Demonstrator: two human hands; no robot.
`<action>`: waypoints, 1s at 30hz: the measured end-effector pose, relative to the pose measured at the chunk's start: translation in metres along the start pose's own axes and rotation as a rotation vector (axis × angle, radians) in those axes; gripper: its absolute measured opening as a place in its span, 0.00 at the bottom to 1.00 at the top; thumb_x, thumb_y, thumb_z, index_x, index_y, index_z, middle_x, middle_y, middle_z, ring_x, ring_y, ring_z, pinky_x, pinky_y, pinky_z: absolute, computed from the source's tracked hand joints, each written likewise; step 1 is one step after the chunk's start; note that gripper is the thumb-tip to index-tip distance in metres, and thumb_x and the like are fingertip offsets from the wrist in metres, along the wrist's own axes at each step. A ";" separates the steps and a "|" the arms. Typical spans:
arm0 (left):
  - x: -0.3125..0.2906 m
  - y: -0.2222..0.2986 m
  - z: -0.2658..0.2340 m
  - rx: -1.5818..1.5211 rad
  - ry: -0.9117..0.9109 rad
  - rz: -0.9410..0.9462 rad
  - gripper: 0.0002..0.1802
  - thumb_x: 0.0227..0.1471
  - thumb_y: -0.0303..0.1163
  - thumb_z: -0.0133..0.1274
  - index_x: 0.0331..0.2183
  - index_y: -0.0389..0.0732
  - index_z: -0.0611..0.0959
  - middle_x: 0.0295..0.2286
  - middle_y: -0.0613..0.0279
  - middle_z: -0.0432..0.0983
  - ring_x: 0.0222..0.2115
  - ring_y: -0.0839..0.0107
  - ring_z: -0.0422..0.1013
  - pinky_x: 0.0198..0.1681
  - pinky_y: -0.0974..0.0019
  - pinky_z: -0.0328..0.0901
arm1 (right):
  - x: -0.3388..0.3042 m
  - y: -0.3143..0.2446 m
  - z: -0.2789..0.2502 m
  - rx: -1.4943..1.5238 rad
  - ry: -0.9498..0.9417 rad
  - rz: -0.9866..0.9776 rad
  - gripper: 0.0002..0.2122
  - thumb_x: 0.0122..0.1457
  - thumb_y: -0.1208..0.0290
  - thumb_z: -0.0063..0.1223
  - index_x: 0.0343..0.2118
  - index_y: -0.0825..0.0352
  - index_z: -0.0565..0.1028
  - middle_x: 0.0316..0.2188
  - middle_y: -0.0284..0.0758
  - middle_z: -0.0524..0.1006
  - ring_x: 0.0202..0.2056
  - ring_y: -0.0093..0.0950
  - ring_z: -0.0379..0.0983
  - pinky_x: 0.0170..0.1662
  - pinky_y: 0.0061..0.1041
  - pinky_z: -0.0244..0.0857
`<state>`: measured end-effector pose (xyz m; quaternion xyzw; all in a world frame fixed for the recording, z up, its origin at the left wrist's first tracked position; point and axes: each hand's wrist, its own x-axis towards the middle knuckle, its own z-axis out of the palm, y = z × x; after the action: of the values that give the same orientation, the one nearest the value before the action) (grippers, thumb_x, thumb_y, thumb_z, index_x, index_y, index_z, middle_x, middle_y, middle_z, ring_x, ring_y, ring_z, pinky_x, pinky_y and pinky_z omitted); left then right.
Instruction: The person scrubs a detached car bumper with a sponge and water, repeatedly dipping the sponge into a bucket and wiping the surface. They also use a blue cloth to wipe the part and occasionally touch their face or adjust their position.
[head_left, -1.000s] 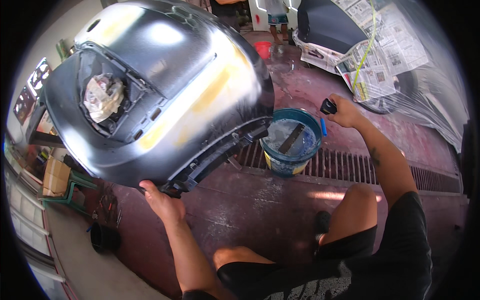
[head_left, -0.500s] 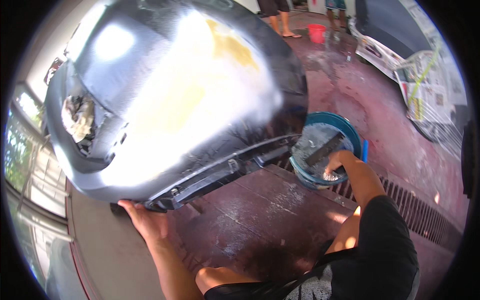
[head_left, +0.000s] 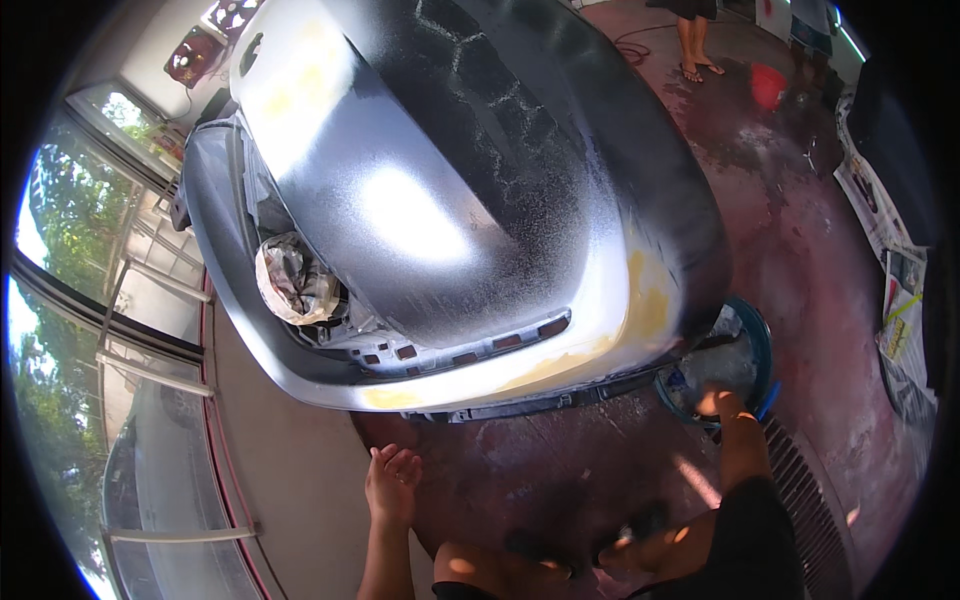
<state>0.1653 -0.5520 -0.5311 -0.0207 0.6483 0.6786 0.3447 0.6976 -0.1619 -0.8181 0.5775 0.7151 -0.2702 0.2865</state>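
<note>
A teal bucket (head_left: 762, 345) of cloudy water stands on the floor at the right, partly behind the corner of a car body. My right hand (head_left: 712, 402) reaches down inside its near rim; the fingertips are hidden, so whether they grip anything does not show. My left hand (head_left: 393, 482) is raised below the car's lower edge, apart from it. Its palm is turned up, and the loosely curled fingers hold nothing. The car body (head_left: 420, 215) is dark grey and black, with white and yellowish patches along its bumper (head_left: 480, 385). Crumpled covering (head_left: 297, 280) fills a lamp opening.
A floor drain grate (head_left: 800, 490) runs beside the bucket. Farther back are a red bucket (head_left: 768, 86) and a standing person's legs (head_left: 694, 45). Another vehicle masked with newspaper (head_left: 905, 290) stands at right. Glass windows (head_left: 75, 230) line the left, with fans (head_left: 193, 58) beyond.
My left hand has come off the bumper's lower edge and drawn away from it. My right hand stays in the bucket, where the dark block seen before no longer shows. My view has shifted.
</note>
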 end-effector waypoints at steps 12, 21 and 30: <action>-0.124 -0.019 -0.243 0.607 0.221 -0.581 0.26 0.74 0.48 0.52 0.60 0.36 0.76 0.47 0.46 0.83 0.43 0.53 0.83 0.44 0.54 0.77 | 0.029 0.007 0.009 0.216 -0.138 0.043 0.39 0.54 0.48 0.70 0.63 0.71 0.77 0.66 0.57 0.74 0.68 0.50 0.71 0.68 0.43 0.68; -0.212 0.046 -0.237 0.987 0.131 -0.735 0.26 0.69 0.50 0.59 0.57 0.43 0.78 0.46 0.52 0.85 0.43 0.59 0.84 0.43 0.56 0.77 | -0.089 -0.002 -0.109 0.873 0.252 0.301 0.36 0.54 0.49 0.71 0.57 0.78 0.80 0.52 0.63 0.82 0.57 0.55 0.80 0.61 0.44 0.72; -0.204 0.155 -0.079 1.064 -0.113 -0.473 0.18 0.71 0.46 0.58 0.49 0.42 0.84 0.38 0.63 0.84 0.37 0.72 0.81 0.41 0.65 0.74 | -0.234 -0.014 -0.140 1.334 0.826 0.228 0.23 0.61 0.62 0.76 0.55 0.67 0.81 0.39 0.33 0.85 0.38 0.24 0.80 0.44 0.28 0.74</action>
<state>0.2106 -0.7005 -0.3129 0.0473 0.8582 0.1646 0.4839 0.7098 -0.2208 -0.5520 0.7506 0.3873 -0.3745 -0.3827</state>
